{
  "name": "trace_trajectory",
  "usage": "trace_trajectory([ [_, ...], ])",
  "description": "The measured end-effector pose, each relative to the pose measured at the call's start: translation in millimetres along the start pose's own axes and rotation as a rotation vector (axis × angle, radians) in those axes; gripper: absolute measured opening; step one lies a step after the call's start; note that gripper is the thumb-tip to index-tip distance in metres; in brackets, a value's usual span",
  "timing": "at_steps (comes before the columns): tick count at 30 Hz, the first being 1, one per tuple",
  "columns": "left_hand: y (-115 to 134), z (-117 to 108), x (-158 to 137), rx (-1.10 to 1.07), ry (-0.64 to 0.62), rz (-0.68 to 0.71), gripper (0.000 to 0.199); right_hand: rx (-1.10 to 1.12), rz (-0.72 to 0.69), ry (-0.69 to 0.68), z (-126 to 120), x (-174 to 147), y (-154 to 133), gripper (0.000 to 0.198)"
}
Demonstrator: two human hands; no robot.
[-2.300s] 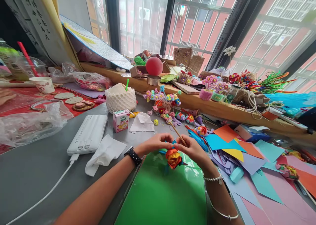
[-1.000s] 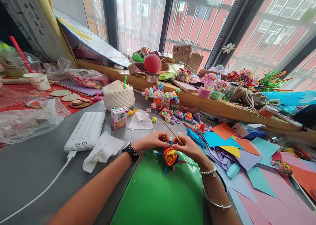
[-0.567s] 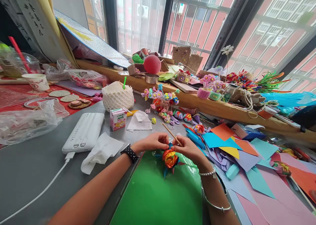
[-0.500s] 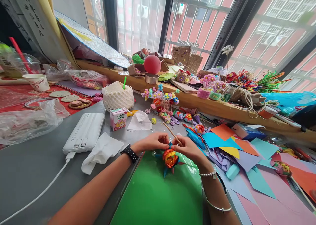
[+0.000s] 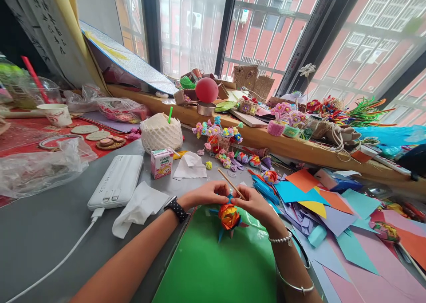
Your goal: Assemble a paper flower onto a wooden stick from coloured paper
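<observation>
An orange and yellow folded-paper flower with blue outer petals sits over a shiny green board. At its far edge my left hand is closed, thumb and fingers pinching a blue paper petal. My right hand pinches at the same petal from the other side. A thin wooden stick also lies in the grip of my right hand, slanting up to the left. The fingertips partly hide the petal.
Coloured paper sheets spread on the right beside blue paper strips. To the left lie a white power bank with its cable and a crumpled tissue. Behind stand a pink drink carton, a coconut and small flower crafts.
Both hands stay at the flower's blue petal, with only slight finger movement. The flower has turned a little. The whole view has shifted slightly.
</observation>
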State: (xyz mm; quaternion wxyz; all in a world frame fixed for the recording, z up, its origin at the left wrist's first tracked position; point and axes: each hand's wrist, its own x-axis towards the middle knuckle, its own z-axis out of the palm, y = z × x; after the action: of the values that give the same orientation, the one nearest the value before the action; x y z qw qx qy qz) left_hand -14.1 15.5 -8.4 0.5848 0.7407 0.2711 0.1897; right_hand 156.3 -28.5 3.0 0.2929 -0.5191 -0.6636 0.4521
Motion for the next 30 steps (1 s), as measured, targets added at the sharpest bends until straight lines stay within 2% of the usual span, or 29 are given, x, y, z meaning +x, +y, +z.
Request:
trace_trajectory([
  [5, -1.2, -1.1, -0.4, 0.073, 0.010, -0.046, 0.024, -0.073, -0.006, -0.015, -0.5, 0.3, 5.4, 0.009],
  [13, -3.5, 2.9, 2.3, 0.194, 0.069, -0.004, 0.016, -0.259, -0.022, 0.051, 0.1, -0.9, 2.1, 0.006],
  [16, -4.4, 2.9, 2.9, 0.168, 0.064, -0.002, 0.018, -0.316, -0.066, 0.084, -0.5, -1.1, 0.6, 0.005],
  [19, -1.4, 2.0, 2.9, 0.063, 0.073, -0.028, 0.024, -0.274, -0.092, 0.096, -3.0, -0.3, 2.9, 0.007],
  [23, 5.7, 2.4, 1.9, -0.150, 0.163, -0.109, 0.032, -0.195, -0.119, 0.272, -5.1, 1.1, 4.8, 0.011],
  [26, 10.1, 4.5, 0.4, -0.261, 0.166, -0.144, 0.039, -0.199, -0.150, 0.423, -3.7, 1.3, 2.9, 0.014],
  [30, 12.3, 5.7, -0.4, -0.219, 0.162, -0.126, 0.042, -0.185, -0.180, 0.459, -1.7, 0.6, 0.4, 0.012],
])
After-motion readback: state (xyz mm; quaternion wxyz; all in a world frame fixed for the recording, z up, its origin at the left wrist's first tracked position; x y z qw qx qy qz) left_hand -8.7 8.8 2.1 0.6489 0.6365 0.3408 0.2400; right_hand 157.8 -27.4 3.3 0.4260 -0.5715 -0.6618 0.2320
